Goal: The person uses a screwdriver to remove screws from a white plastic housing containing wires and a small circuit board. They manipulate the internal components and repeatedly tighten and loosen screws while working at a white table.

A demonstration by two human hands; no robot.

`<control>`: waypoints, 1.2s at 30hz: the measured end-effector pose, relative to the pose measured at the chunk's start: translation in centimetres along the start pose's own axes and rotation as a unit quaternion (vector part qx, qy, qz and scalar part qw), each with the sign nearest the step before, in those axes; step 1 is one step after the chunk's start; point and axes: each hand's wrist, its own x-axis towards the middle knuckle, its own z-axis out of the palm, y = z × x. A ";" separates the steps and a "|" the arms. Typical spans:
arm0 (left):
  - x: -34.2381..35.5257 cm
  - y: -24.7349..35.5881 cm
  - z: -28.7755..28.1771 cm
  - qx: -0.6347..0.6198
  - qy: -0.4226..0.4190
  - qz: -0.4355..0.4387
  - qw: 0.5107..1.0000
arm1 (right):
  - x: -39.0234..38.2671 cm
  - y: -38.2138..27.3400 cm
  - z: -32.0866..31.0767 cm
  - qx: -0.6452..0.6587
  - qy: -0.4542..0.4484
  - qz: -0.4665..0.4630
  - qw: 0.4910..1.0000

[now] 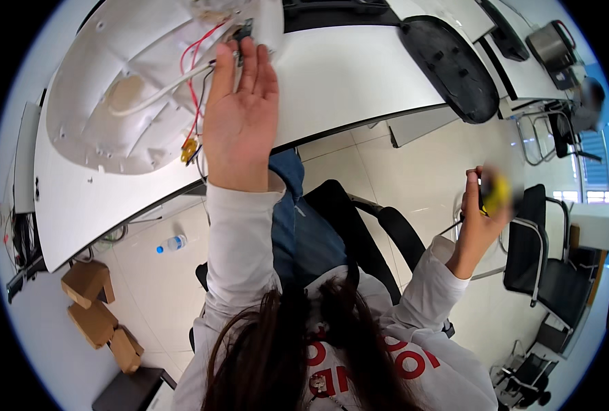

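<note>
My left hand (pixel 242 109) is palm up at the right side of a large white moulded shell (pixel 88 82) on the white table (pixel 345 82). Its fingers are stretched out, with the tips touching a small dark component (pixel 244 31). Red wires (pixel 193 58), a white cable (pixel 157 92) and a small yellow part (pixel 188 151) lie inside or along the shell. My right hand (pixel 479 219) is off the table's edge, closed round a blurred yellow-and-black tool (pixel 497 192); a thin dark shaft shows below the fingers.
A black moulded panel (pixel 448 68) lies on the table's right. Black chairs (pixel 547 267) stand at the right, and a metal pot (pixel 551 48) sits on another table. Below are a water bottle (pixel 172 244) and several cardboard boxes (pixel 88 284). I sit on a black chair (pixel 400 240).
</note>
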 end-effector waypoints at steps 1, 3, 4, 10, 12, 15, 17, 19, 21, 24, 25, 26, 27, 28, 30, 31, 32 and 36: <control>0.1 0.0 0.0 0.003 0.003 -0.001 1.000 | 0.1 0.2 -0.6 0.011 0.008 0.011 1.000; 0.2 0.0 0.1 0.010 0.011 0.001 1.000 | 0.5 0.6 -1.7 0.036 0.022 0.033 0.999; 0.2 0.0 0.1 0.013 0.011 0.002 1.000 | 0.4 0.1 -1.8 0.058 0.040 0.055 0.996; -0.1 0.2 0.5 -0.003 0.023 -0.006 1.000 | 0.8 0.9 -2.2 0.148 0.049 0.054 0.986; 0.0 0.1 0.4 -0.008 0.018 -0.013 1.000 | 0.8 0.9 -2.2 0.158 0.043 0.054 0.985; 0.0 0.7 0.1 -0.005 0.004 -0.015 1.000 | 0.7 1.1 -1.8 0.153 0.029 0.065 0.986; -0.1 0.3 0.3 -0.010 0.005 -0.027 1.000 | 0.7 1.1 -1.8 0.149 0.035 0.060 0.986; 0.0 0.3 0.3 -0.003 0.008 -0.022 1.000 | 0.6 0.9 -1.5 0.154 0.031 0.067 0.985; -0.2 0.5 0.4 -0.001 0.014 -0.014 1.000 | 0.6 0.8 -1.2 0.157 0.025 0.068 0.985; -0.2 0.3 0.5 -0.001 0.018 -0.018 1.000 | 0.5 0.7 -1.4 0.151 0.025 0.066 0.986; -0.2 0.3 0.5 0.000 0.018 -0.016 1.000 | 0.5 0.6 -1.4 0.152 0.027 0.066 0.986; -0.2 0.3 0.6 0.002 0.019 -0.015 1.000 | 0.5 0.5 -1.4 0.152 0.029 0.067 0.986; -0.2 0.3 0.6 0.004 0.019 -0.015 1.000 | 0.5 0.6 -1.4 0.156 0.026 0.063 0.985; -0.2 0.4 0.6 0.004 0.019 -0.014 1.000 | 0.5 0.7 -1.3 0.159 0.022 0.060 0.985; -0.3 0.5 0.5 0.003 0.019 -0.011 1.000 | 0.5 0.7 -1.3 0.162 0.018 0.056 0.985; -0.3 0.4 0.5 0.003 0.018 -0.013 1.000 | 0.5 0.6 -1.3 0.161 0.021 0.055 0.985; -0.2 0.4 0.5 0.002 0.017 -0.015 1.000 | 0.5 0.5 -1.4 0.159 0.024 0.055 0.985; -0.2 0.4 0.5 0.000 0.021 -0.011 1.000 | 0.5 0.7 -1.4 0.167 0.023 0.058 0.984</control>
